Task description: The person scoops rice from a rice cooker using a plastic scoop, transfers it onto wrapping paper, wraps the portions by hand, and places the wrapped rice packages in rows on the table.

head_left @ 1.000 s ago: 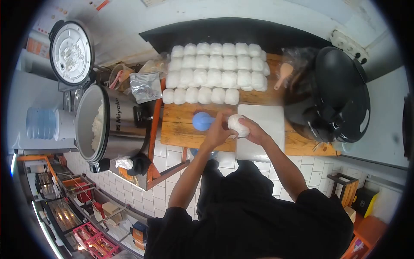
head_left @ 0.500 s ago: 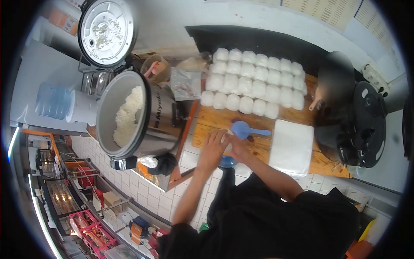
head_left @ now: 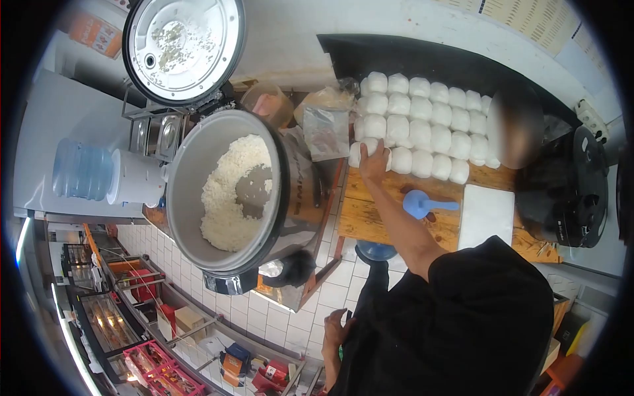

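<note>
My right hand (head_left: 374,162) reaches over the wooden table (head_left: 360,211), its fingers round a wrapped rice portion (head_left: 356,156) at the left end of the nearest row. Behind and beside it, more rounded white wrapped portions (head_left: 419,132) sit packed in several rows. My left hand (head_left: 337,327) hangs low by my side, away from the table, fingers loosely bent and apart with nothing visible in them. A blue scoop (head_left: 419,204) lies on the wood near my right forearm. To its right is a stack of white wrapping sheets (head_left: 487,214).
On the left stands a large open rice cooker (head_left: 178,191) partly filled with cooked rice (head_left: 228,218), its lid (head_left: 181,56) raised. A plastic bag (head_left: 325,132) lies between cooker and portions. A black cooker (head_left: 561,191) stands at the right end. Under the table edge is a blue container (head_left: 376,251).
My hands were together above the table's front edge and are now apart. The right has gone to the nearest row, the left down to my side. The view has shifted left.
</note>
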Action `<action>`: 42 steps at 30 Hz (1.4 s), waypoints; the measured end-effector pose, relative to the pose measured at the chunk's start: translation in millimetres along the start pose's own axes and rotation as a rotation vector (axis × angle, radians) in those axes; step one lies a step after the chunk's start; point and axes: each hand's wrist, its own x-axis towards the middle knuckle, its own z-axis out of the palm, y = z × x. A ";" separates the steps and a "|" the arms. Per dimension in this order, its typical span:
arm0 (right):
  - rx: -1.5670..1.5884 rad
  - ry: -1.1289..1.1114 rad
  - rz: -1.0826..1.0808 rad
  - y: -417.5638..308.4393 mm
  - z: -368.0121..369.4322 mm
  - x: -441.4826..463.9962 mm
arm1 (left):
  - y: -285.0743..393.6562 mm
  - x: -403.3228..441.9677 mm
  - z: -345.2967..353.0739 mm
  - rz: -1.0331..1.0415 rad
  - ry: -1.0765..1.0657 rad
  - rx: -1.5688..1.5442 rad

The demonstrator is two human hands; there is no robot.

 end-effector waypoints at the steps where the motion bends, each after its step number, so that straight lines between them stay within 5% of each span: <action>1: -0.237 -0.002 0.001 -6.3 -1.1 -1.5 | -0.3 -2.2 -4.4 0.004 -0.001 -0.002; 3: -0.300 0.027 0.058 -14.8 -8.0 -4.2 | -0.2 -7.6 -11.7 -0.132 0.057 -0.025; 8: -0.323 0.005 0.013 -0.5 -10.3 5.8 | -32.4 13.3 -15.2 -0.039 0.126 -0.111; 13: 0.131 -0.148 -0.444 25.5 -45.6 5.2 | -4.0 37.3 -50.9 -0.039 0.139 -0.268; 18: -0.213 -0.360 -0.386 57.1 -159.1 -19.5 | 28.8 51.2 -92.8 0.101 0.237 -0.446; 19: -0.297 -0.356 -0.452 71.0 -185.9 -22.2 | 15.6 53.5 -89.4 0.070 0.241 -0.732; 24: -0.551 -0.401 -0.422 154.2 -230.8 -35.5 | 36.0 53.4 -112.6 0.213 0.746 -0.776; 25: -0.581 -0.460 -0.436 174.1 -228.6 -22.9 | 22.1 59.9 -103.8 0.314 0.797 -1.039; 27: -0.372 -0.387 -0.581 183.3 -234.1 -23.9 | 29.2 53.6 -117.3 0.171 0.932 -0.845; 31: -0.157 -0.322 -0.302 47.8 -260.8 -64.7 | 35.6 56.1 -158.1 0.287 1.169 -0.720; 33: -0.126 -0.172 -0.568 -24.5 -261.4 -73.6 | 46.8 63.0 -174.7 0.231 1.241 -0.690; 37: -0.285 -0.552 -0.500 -247.5 -275.0 -108.4 | 40.0 73.6 -188.4 0.259 1.296 -0.523; 39: -0.466 -0.475 -1.148 -312.1 -247.6 -126.0 | 36.4 75.5 -188.0 0.229 1.302 -0.549; 42: -0.797 -0.646 -1.240 -368.8 -166.0 -151.8 | 46.0 75.6 -189.9 0.242 1.287 -0.565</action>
